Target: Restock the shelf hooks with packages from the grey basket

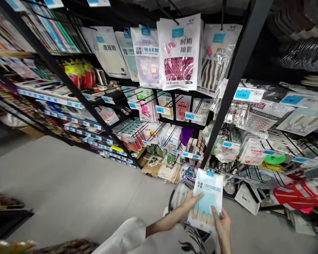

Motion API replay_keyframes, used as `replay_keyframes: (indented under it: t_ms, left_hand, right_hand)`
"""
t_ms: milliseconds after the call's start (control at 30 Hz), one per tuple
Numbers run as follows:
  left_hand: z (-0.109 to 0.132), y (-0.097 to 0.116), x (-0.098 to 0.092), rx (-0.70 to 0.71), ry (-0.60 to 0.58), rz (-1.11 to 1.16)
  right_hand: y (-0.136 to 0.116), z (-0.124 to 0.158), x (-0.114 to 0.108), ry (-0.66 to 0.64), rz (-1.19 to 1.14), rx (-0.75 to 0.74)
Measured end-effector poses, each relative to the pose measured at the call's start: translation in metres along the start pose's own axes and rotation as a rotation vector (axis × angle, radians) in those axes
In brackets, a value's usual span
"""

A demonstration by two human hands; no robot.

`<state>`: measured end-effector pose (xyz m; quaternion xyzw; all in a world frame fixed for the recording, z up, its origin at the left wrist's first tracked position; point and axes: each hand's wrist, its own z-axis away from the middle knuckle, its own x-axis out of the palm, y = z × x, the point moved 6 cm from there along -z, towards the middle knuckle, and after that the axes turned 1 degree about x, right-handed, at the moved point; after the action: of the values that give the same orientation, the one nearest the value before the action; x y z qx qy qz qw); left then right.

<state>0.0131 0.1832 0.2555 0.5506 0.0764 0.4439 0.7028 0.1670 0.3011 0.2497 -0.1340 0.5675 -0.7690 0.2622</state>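
Note:
A pale blue and white packet of disposable latex gloves (208, 194) is held between my two hands, its printed front turned up toward me. My left hand (193, 200) grips its left edge, thumb lying on the front. At the lower right edge, my right hand (222, 224) pinches it with the thumb on the front and the fingers behind. Beneath the packet, a dark-rimmed basket (172, 197) with something clear in it is partly hidden by my left arm.
Racks ahead carry hanging packets, such as a white sleeve packet (178, 53) and a hot water bag packet (146, 58). A black upright post (235, 70) slants between the bays. Grey floor (95, 183) stretches left. A low dark display (9, 215) stands at the far left.

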Motion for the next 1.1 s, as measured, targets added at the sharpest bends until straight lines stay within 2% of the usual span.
replay_keyframes:
  t_ms: [100,367,533,700,867,933,1100]
  left_hand:
    - [0.002,0.007,-0.002,0.047,0.046,0.014]
    - [0.001,0.007,-0.003,0.087,0.038,0.016]
    - [-0.001,0.003,-0.004,0.092,0.013,0.02]
    - [-0.004,0.0,-0.008,0.08,0.039,-0.037]
    - [-0.005,-0.006,-0.012,0.024,0.062,-0.074]
    - [-0.006,-0.008,-0.013,-0.01,0.029,-0.098]
    - [-0.007,-0.014,-0.009,-0.089,-0.192,-0.269]
  right_hand:
    - [0.001,-0.001,0.003,-0.02,-0.02,-0.021]
    - [0.014,-0.005,0.002,-0.033,-0.066,-0.025]
    - [0.011,0.0,0.006,-0.046,-0.148,-0.012]
    - [0.005,0.001,0.008,-0.083,-0.17,-0.033]
    - [0.01,0.003,0.01,-0.125,-0.146,-0.048]
    - [0.012,0.003,0.008,-0.095,-0.137,-0.061]
    - [0.017,0.001,-0.003,0.066,-0.119,-0.088]
